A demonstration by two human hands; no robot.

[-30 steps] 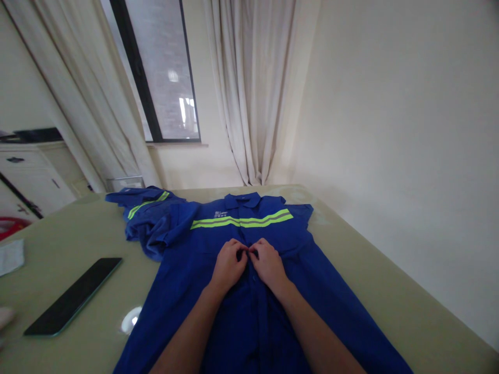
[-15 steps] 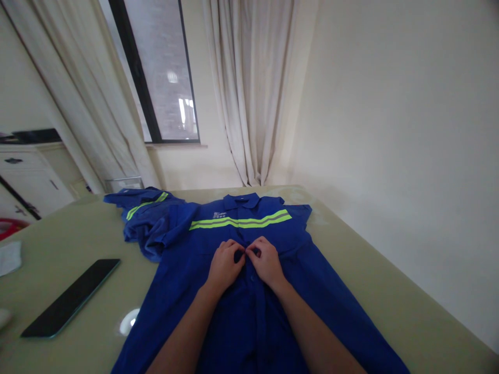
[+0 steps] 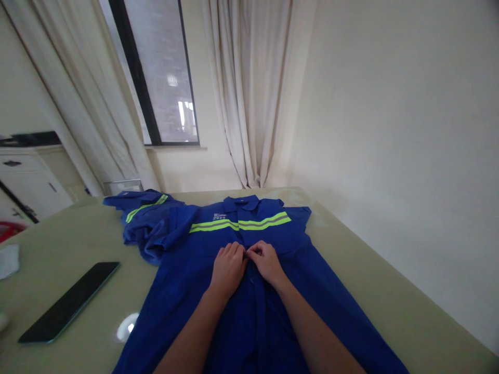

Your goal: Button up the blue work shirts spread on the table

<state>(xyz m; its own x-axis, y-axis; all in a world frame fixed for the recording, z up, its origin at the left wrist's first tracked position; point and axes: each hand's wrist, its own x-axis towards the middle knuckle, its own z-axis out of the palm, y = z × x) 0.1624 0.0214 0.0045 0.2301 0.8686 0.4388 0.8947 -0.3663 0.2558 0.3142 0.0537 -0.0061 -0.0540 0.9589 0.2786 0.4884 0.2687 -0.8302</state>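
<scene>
Blue coveralls (image 3: 187, 291) with a collar and a yellow-grey reflective stripe (image 3: 265, 222) lie spread front up before me. At the middle of the front opening, just below the stripe, my two hands meet. My left hand (image 3: 229, 267) is closed, its fingers pinching the front edge of the cloth. Opposite it, my right hand (image 3: 265, 261) is also closed, thumb and forefinger pinched on the same front placket. Whatever small part lies between the fingertips is hidden. A button shows faintly on the placket below the hands.
A second blue garment (image 3: 146, 223) with a reflective stripe lies crumpled at the far left of the pale green table (image 3: 374, 275). A dark flat tablet-like slab (image 3: 70, 302) and a white paper (image 3: 8, 261) lie on the left. Behind are a wall, curtains and a window.
My left hand has rolled over, its fingers curling closer together at the placket. My right hand stays nearly in place, still pinching. The coveralls lie as before.
</scene>
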